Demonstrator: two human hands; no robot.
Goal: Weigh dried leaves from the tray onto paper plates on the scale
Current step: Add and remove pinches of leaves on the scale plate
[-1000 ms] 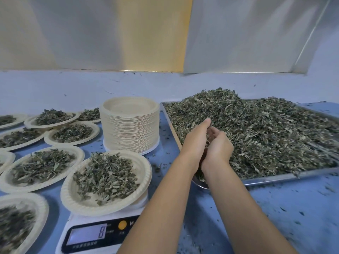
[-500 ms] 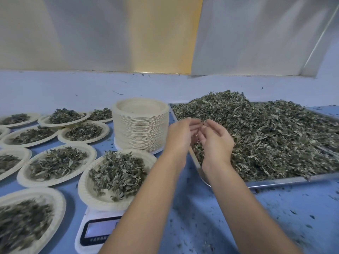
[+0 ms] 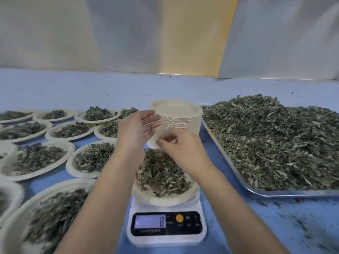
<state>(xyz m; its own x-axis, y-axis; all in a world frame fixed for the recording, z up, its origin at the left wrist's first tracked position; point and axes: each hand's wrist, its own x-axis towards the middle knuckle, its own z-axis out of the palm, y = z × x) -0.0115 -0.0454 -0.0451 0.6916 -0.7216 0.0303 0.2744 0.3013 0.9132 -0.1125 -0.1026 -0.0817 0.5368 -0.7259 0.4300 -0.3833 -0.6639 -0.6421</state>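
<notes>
both hands are up over the scale [image 3: 166, 224] here, right in the middle of the view. the left hand [image 3: 136, 131] is spread, palm turned inward, fingers loose and apart, its grip released with nothing in it. the right hand [image 3: 180, 146] sits just beside it, a touch lower, fingertips drawn together in a light pinch; whether any leaf is caught in that grip, can't tell, it's too small and blurred.

directly beneath them, the paper plate [image 3: 165, 197] rests on the white scale, already carrying a mound of dried leaves [image 3: 161, 176]. the scale's lit display shows a digit that looks like an 8, with an orange button beside it.

off to the right, the metal tray [image 3: 275, 193] lies on the blue tabletop [image 3: 275, 226], heaped high with the bulk of the dried leaves. crumbs of leaf are scattered over the tabletop in front of it.

behind the hands, just left of the tray's near corner, stands a tall stack of empty plates [image 3: 180, 118], and the left hand's fingertips sit in front of its left edge.

the whole left side is covered with filled plates [image 3: 36, 158], each with its own pile of leaves, laid out in rows close together, some rims touching or overlapping. the nearest ones at bottom left are blurred.

a pale wall with a yellow panel closes off the back.
</notes>
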